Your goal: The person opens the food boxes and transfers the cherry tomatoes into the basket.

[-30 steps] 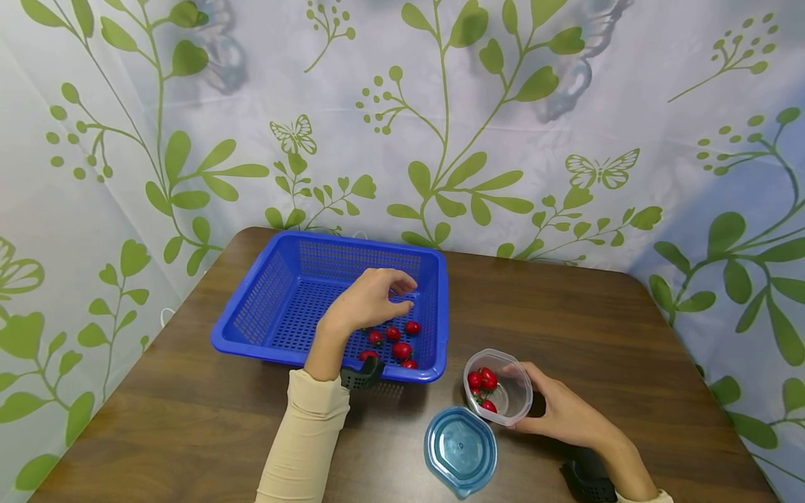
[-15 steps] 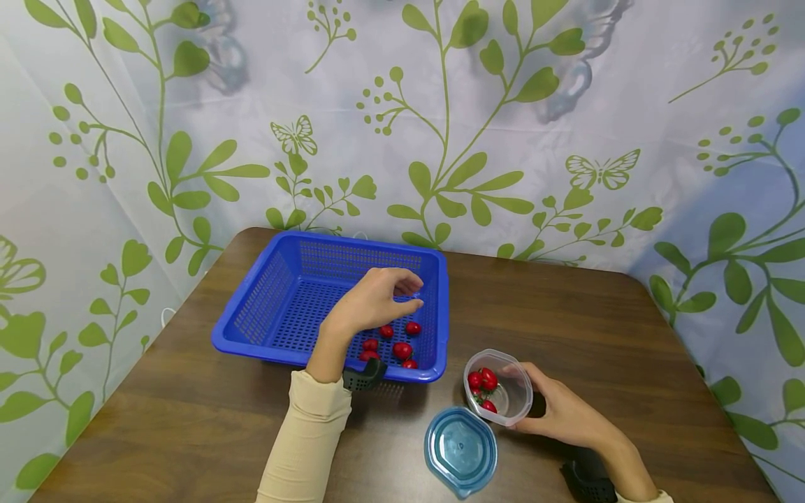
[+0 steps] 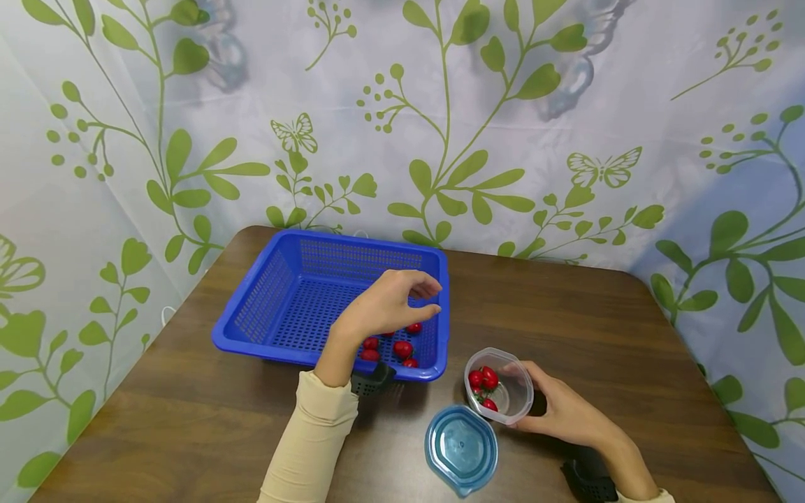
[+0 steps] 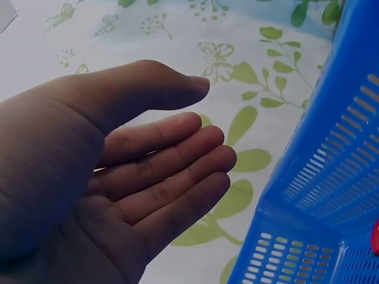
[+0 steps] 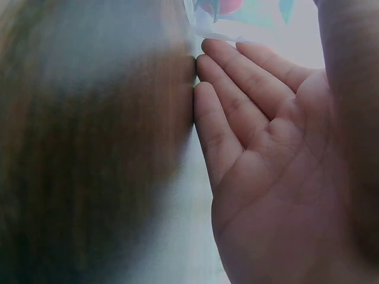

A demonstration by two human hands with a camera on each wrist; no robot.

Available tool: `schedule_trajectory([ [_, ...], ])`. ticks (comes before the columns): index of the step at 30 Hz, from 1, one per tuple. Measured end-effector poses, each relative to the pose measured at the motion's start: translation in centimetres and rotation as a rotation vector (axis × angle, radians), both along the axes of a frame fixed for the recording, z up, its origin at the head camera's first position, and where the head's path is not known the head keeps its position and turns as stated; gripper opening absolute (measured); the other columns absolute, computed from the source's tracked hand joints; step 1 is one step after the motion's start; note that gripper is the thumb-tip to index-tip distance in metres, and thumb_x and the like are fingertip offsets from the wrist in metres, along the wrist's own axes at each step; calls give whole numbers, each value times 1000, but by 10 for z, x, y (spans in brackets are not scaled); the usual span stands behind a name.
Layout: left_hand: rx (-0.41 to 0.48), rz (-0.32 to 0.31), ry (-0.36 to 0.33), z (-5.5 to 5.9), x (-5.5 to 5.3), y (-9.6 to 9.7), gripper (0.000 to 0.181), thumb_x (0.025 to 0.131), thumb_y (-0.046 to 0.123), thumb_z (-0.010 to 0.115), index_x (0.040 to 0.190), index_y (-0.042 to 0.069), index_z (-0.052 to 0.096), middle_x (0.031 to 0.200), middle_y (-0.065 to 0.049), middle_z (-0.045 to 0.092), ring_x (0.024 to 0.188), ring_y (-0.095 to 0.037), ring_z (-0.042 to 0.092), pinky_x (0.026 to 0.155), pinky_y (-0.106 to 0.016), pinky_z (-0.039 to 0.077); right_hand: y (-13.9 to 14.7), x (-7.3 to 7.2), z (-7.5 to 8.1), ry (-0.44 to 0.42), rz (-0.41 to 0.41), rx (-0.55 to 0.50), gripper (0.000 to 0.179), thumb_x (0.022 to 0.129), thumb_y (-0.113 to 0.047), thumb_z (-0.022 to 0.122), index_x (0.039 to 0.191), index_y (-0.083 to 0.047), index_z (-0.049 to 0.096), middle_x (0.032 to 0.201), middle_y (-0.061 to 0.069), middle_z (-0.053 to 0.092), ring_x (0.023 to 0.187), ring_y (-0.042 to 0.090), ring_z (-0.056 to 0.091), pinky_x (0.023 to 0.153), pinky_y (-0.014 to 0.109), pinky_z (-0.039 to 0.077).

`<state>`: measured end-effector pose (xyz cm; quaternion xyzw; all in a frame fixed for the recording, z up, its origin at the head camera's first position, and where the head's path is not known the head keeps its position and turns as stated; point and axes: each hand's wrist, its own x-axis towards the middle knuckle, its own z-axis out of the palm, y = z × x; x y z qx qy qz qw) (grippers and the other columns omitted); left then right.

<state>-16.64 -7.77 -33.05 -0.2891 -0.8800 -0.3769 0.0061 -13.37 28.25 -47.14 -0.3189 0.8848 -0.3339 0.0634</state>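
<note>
In the head view my left hand [image 3: 393, 304] hovers over the right part of a blue plastic basket [image 3: 277, 353]. Its thumb stands apart from the gently bent fingers, and the left wrist view shows nothing between them. Several cherry tomatoes [image 3: 403, 349] lie in the basket's near right corner, some hidden by the hand and wrist. To the right, my right hand [image 3: 562, 410] grips the side of a small clear plastic container [image 3: 519, 392] between thumb and fingers. The container is tilted towards the basket and has several cherry tomatoes [image 3: 488, 378] inside.
A blue translucent lid [image 3: 462, 450] lies on the brown wooden table [image 3: 566, 314], just in front of the container. Behind the table hangs a pale cloth [image 3: 352, 154] printed with green leaves. The basket's raised walls surround the loose tomatoes.
My left hand has shifted rightwards over the basket, covering some tomatoes differently. Two tomatoes near its wrist changed position early on. The right hand and container have stayed put.
</note>
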Motion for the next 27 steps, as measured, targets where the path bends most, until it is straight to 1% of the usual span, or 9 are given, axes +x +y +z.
schedule_trajectory([
  [5,-16,-35,7,2,3,9,32,94,17,75,121,-1,70,117,-13,74,110,-26,70,98,-37,55,0,1,1,-6,-2,0,79,78,-47,89,142,-22,52,139,-9,63,124,16,62,103,24,50],
  [9,-21,-70,15,-1,4,18,30,94,17,75,119,2,69,115,-10,74,109,-24,70,98,-33,55,0,1,1,-17,1,-8,78,78,-47,89,142,-23,51,139,-8,62,124,17,63,104,24,49],
  [14,-28,-117,-6,-4,5,32,29,94,16,75,119,2,69,113,-8,75,107,-20,71,97,-32,56,0,1,0,-26,1,-11,78,78,-47,89,142,-23,50,140,-7,62,124,18,62,104,24,49],
  [21,-78,-149,-11,-9,10,48,30,95,18,75,121,5,70,116,-5,75,106,-15,70,94,-20,54,1,1,-1,-32,6,-10,79,79,-47,88,143,-22,50,140,-8,61,124,18,62,103,26,51],
  [27,-99,-180,-25,-11,12,59,31,94,18,76,123,6,70,117,-4,74,105,-12,70,92,-16,53,1,1,0,-41,10,-17,79,79,-45,89,143,-21,49,141,-6,61,124,19,62,103,27,51],
])
